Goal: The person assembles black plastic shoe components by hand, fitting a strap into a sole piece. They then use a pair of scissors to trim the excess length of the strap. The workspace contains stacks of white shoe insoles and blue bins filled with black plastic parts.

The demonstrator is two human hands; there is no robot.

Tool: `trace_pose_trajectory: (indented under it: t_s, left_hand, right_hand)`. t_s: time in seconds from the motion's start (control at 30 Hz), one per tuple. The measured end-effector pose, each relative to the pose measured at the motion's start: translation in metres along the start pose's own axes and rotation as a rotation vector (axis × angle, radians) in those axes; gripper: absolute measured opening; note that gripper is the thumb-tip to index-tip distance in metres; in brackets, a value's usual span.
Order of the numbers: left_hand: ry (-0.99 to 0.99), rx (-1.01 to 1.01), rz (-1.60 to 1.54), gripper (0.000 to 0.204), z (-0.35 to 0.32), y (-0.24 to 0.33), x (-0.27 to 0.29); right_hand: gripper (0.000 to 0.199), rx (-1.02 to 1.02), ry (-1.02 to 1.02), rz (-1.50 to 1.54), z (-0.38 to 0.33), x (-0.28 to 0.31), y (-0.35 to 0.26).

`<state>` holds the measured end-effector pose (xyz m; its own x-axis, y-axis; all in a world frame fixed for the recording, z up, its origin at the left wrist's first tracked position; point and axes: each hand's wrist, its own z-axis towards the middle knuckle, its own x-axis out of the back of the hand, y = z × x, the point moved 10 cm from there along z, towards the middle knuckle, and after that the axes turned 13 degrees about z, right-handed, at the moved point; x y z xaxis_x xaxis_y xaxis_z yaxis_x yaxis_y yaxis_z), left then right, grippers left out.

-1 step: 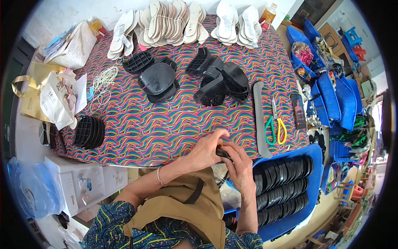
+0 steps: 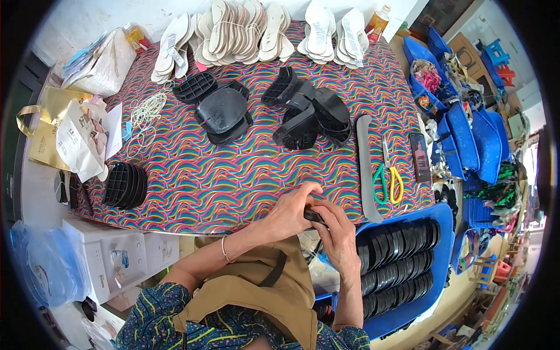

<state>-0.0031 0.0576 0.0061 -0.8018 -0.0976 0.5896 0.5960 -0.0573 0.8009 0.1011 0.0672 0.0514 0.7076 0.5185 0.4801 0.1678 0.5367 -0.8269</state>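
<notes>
At the table's near edge, my left hand (image 2: pixel 290 211) and my right hand (image 2: pixel 338 236) come together around a black piece (image 2: pixel 315 216). Fingers of both hands are closed on it and cover most of it, so its full shape is hidden. Beyond them on the patterned cloth lie two loose piles of black moulded pieces, a left pile (image 2: pixel 221 111) and a right pile (image 2: pixel 315 114), some with gridded undersides. A short stack of similar gridded black pieces (image 2: pixel 125 185) stands at the left edge.
Right of my hands lie a long dark strip (image 2: pixel 366 166), scissors (image 2: pixel 387 169) with green and yellow handles, and a phone (image 2: pixel 419 156). A blue bin (image 2: pixel 446 245) holds rows of black pieces. Bundled pale insoles (image 2: pixel 233 32) line the back; tangled string (image 2: pixel 146 116) lies left.
</notes>
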Motion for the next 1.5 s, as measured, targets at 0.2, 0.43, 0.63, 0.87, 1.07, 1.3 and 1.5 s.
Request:
trace_pose_trajectory:
  t_s: [0.2,0.43,0.63,0.87,1.07,1.3,1.5]
  left_hand:
    - [0.026,0.018,-0.199,0.067,-0.011,-0.007,0.011]
    - [0.303,-0.179,-0.188,0.049,-0.027,0.011,0.050]
    - [0.353,-0.521,0.314,0.054,-0.033,0.041,0.032]
    - [0.543,-0.495,0.423,0.044,-0.030,0.034,0.039]
    - [0.518,-0.399,0.260,0.033,-0.022,0.021,0.041]
    - [0.458,-0.313,0.131,0.028,-0.019,0.012,0.042]
    - [0.374,-0.297,0.176,0.033,-0.020,0.005,0.038]
  right_hand:
    - [0.029,-0.124,0.026,0.102,-0.003,0.005,0.015]
    - [0.031,-0.189,0.052,0.183,-0.004,0.005,0.022]
    - [0.031,-0.176,0.080,0.187,-0.008,0.006,0.026]
    - [0.029,-0.225,0.132,0.215,-0.006,0.009,0.032]
    - [0.027,-0.227,0.150,0.240,-0.003,0.012,0.032]
    - [0.023,-0.225,0.208,0.279,-0.003,0.009,0.030]
    - [0.023,-0.204,0.209,0.236,-0.005,0.004,0.026]
